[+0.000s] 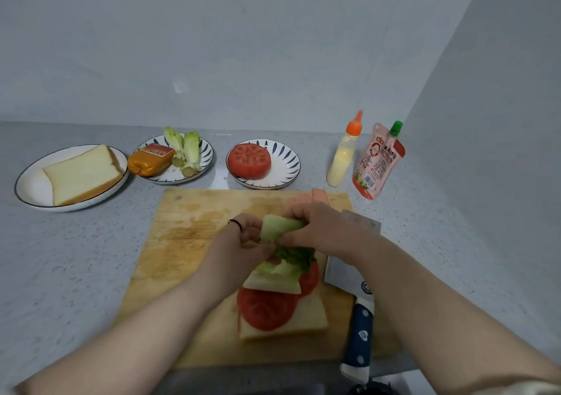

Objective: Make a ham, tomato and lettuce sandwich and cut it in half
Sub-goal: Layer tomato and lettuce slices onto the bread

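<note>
A lettuce leaf (280, 227), pinched by the curled fingers of the left hand (243, 242) and right hand (324, 230), hangs just above the bread slice (309, 315) topped with tomato slices (267, 308) on the cutting board (188, 242), with a cleaver (346, 273) at its right edge, on the table (76, 258).

Soft, even, cool light, rather dim; a faint shadow sits under the tomato plate (285, 170) beyond the cutting board (188, 242). Wide-angle stretch warps the lower corners. The left hand (239, 242) and right hand (328, 230) over the board look slightly blurred.
</note>
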